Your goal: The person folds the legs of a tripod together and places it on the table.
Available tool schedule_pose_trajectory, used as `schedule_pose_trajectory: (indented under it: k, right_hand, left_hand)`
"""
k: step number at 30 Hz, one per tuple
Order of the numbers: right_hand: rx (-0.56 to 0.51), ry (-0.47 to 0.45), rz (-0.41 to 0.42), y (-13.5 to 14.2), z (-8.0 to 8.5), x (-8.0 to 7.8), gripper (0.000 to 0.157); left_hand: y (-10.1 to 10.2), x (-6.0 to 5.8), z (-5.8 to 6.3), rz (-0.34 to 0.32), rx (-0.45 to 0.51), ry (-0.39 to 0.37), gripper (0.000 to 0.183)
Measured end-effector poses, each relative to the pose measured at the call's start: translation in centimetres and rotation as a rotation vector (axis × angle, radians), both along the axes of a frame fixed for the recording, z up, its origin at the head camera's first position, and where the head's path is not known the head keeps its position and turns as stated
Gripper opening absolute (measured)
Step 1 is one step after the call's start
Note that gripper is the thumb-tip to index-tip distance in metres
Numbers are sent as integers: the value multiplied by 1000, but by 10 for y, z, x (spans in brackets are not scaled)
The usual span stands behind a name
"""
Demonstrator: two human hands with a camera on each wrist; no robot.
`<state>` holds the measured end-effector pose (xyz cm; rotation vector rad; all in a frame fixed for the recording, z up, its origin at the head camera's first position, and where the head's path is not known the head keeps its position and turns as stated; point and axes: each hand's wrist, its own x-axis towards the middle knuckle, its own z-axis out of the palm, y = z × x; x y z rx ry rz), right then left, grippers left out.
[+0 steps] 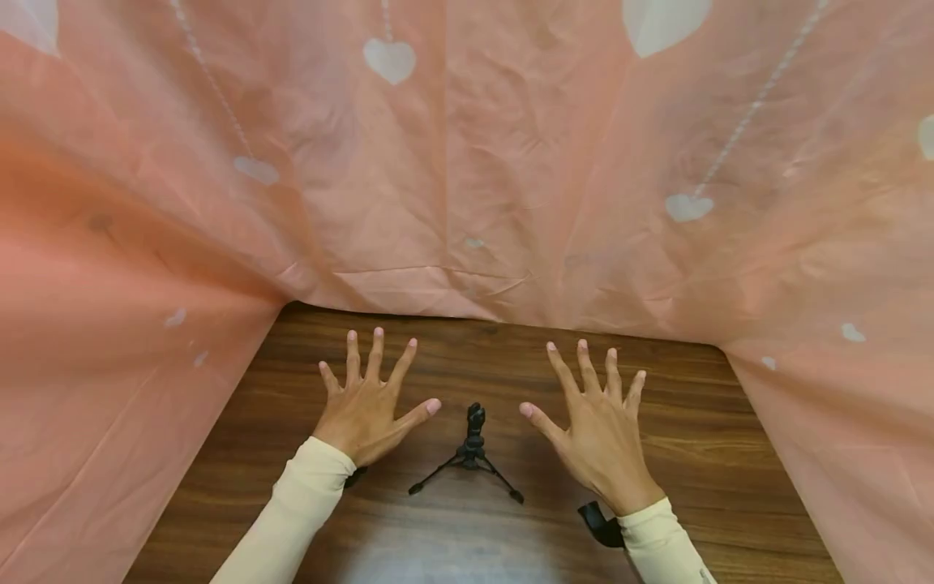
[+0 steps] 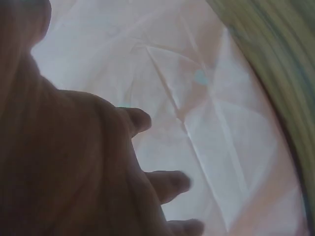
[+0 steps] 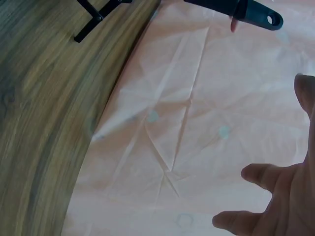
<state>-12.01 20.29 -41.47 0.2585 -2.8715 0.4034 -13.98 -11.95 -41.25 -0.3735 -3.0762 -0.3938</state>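
Note:
My left hand [image 1: 357, 414] is held palm down over the wooden table, fingers straight and spread, thumb pointing inward. Opposite it, the right hand [image 1: 601, 438] is spread the same way. Neither hand holds anything. Between them stands a small black tripod [image 1: 474, 446] with its legs splayed, apart from both thumbs. In the left wrist view the palm [image 2: 74, 162] looks dark against the pale cloth. Part of the right hand [image 3: 290, 196] shows at the right wrist view's lower right, with black tripod legs [image 3: 98, 17] at the top left.
Pink cloth [image 1: 496, 203] with white hearts hangs behind the table [image 1: 452, 535] and along both sides. A black curved piece [image 1: 601, 526] sits by the right wrist. At the right wrist view's top is a black part [image 3: 258, 14] with a small hole.

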Motion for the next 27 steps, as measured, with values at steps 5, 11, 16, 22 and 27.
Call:
schedule_pose_trajectory:
  k: [5, 11, 16, 22, 27]
  right_hand:
    - [-20, 9, 76, -6, -3, -1, 90]
    - [-47, 15, 134, -14, -8, -3, 91]
    - [-50, 11, 179, -19, -13, -2, 91]
    - [-89, 13, 239, -25, -17, -1, 90]
    - [-168, 26, 299, -29, -21, -4, 85]
  left_hand:
    - [-3, -1, -7, -19, 50, -40, 90]
    - [-7, 0, -21, -48, 95, -57, 88]
    - [-7, 0, -33, -76, 103, -56, 85]
    - [-6, 1, -45, -124, 136, -20, 83]
    - [-5, 1, -54, -159, 192, 3, 73]
